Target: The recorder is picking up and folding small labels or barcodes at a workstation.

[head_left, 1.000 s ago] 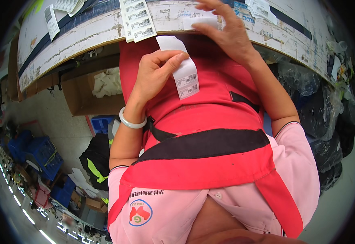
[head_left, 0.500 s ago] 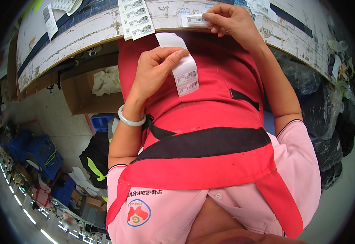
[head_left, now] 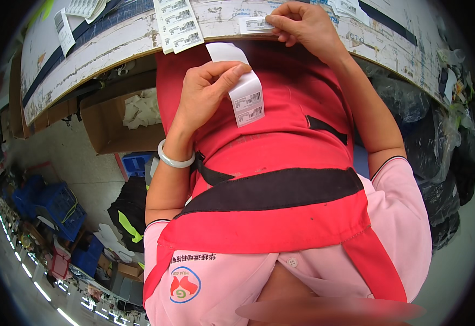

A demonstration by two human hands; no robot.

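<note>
Pinched between the thumb and fingers of my left hand (head_left: 207,89) is a strip of barcode stickers (head_left: 247,101). Its blank upper end leans up toward the table edge, and two printed stickers show on the lower part, hanging before my red apron. At the table's near edge, the closed thumb and forefinger of my right hand (head_left: 305,28) meet the right end of a small white barcode label (head_left: 255,24). That label lies along the tabletop; whether a stack is beneath it I cannot tell.
Longer sheets of barcode stickers (head_left: 179,24) hang slightly over the edge of the scuffed white table (head_left: 115,46). More labels (head_left: 64,32) lie at the far left and far right. Under the table sits an open cardboard box (head_left: 101,127); plastic-wrapped bags (head_left: 433,146) are at the right.
Both hands keep almost the same pose and hold. The whole view has shifted very slightly, and the small label appears a touch further left.
</note>
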